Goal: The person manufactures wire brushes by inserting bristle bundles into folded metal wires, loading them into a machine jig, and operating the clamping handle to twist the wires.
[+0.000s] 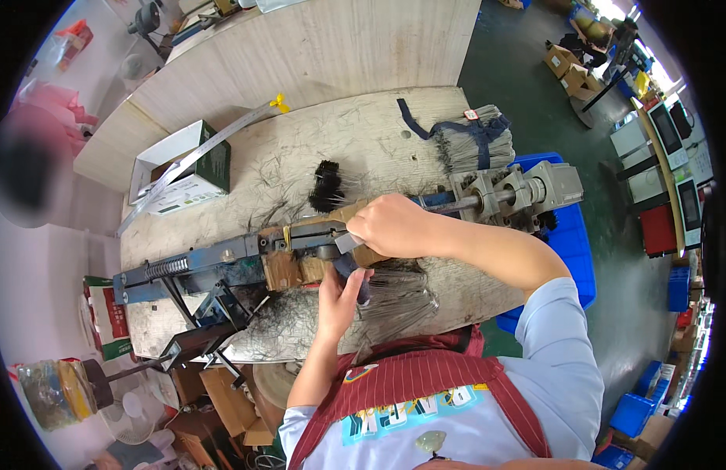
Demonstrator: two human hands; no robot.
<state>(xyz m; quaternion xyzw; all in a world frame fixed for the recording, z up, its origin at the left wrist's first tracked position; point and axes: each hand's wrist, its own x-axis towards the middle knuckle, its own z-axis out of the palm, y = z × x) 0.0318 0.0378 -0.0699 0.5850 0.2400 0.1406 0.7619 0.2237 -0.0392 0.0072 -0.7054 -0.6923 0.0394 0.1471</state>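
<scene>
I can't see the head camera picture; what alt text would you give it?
A person's right hand rests on a long metal machine on a worn wooden bench, while the left hand holds a dark bristle bundle beneath it.

Scuffed wooden bench (363,133) bears a matt metal machine (222,262) (bristles (398,301) wiry).

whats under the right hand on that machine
Under the right hand sits the blue metal machine, with a tan block and a grey metal piece showing at its fingers. Whatever the palm covers is hidden. Below, the left hand touches dark bristles.
</scene>
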